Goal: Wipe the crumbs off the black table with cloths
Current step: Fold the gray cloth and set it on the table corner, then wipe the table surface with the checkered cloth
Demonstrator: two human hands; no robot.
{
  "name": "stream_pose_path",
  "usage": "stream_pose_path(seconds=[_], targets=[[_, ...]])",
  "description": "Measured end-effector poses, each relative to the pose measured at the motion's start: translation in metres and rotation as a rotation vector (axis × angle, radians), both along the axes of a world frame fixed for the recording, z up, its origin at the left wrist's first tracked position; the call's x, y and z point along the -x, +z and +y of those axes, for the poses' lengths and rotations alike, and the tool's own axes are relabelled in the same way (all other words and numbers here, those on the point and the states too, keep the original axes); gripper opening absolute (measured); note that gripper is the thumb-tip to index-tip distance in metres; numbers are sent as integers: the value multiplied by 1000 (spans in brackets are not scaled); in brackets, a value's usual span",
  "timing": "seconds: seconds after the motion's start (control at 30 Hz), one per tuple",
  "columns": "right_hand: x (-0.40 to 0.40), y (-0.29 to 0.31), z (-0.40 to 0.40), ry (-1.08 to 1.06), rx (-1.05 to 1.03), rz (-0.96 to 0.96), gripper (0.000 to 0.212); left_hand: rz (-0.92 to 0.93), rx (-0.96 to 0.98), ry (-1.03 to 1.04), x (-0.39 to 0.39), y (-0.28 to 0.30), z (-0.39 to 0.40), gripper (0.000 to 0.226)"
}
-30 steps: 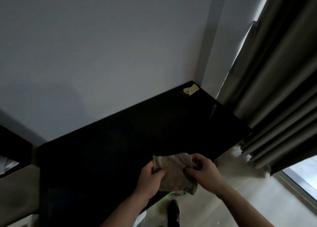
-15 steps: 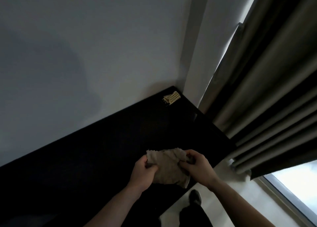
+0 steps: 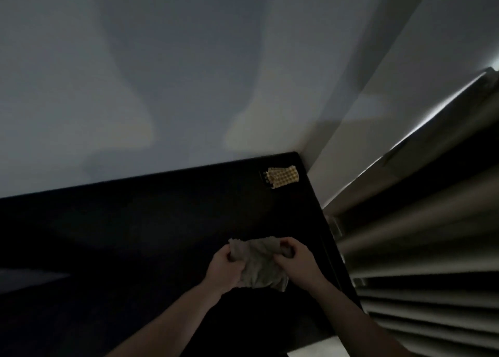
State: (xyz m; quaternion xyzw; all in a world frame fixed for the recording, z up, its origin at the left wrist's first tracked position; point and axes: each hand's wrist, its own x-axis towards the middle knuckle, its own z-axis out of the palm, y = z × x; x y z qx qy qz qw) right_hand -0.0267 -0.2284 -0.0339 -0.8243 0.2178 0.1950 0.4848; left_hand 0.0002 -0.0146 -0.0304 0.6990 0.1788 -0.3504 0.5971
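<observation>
My left hand (image 3: 225, 269) and right hand (image 3: 293, 259) have fingers clamped on the cloth (image 3: 258, 266) — light, limp, easily bunched — best gripped by its edges above the tabletop (image 3: 162, 221).

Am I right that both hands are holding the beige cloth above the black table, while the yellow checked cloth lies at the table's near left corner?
Not quite. The head view shows the yellow checked cloth at the far right corner of the black table, by the wall. The rest holds: the left hand and right hand both grip the beige cloth above the table.
</observation>
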Motion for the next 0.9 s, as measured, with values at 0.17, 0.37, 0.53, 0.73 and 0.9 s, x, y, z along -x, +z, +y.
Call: stream_pose_path(seconds=[0.17, 0.37, 0.53, 0.73, 0.9], targets=[[-65, -12, -76, -5, 65, -16, 33, -43, -75, -26, -58, -16, -82, 30], [-121, -32, -135, -6, 117, -5, 41, 8, -129, -113, -106, -36, -136, 56], [-157, -56, -146, 122, 197, -5, 75, 10, -302, -179, -107, -47, -118, 59], [-225, -85, -120, 443, 424, -153, 75, -2, -365, -98, -74, -40, -43, 29], [-246, -118, -96, 599, 567, -104, 75, 15, -481, 11, -27, -25, 22, 26]])
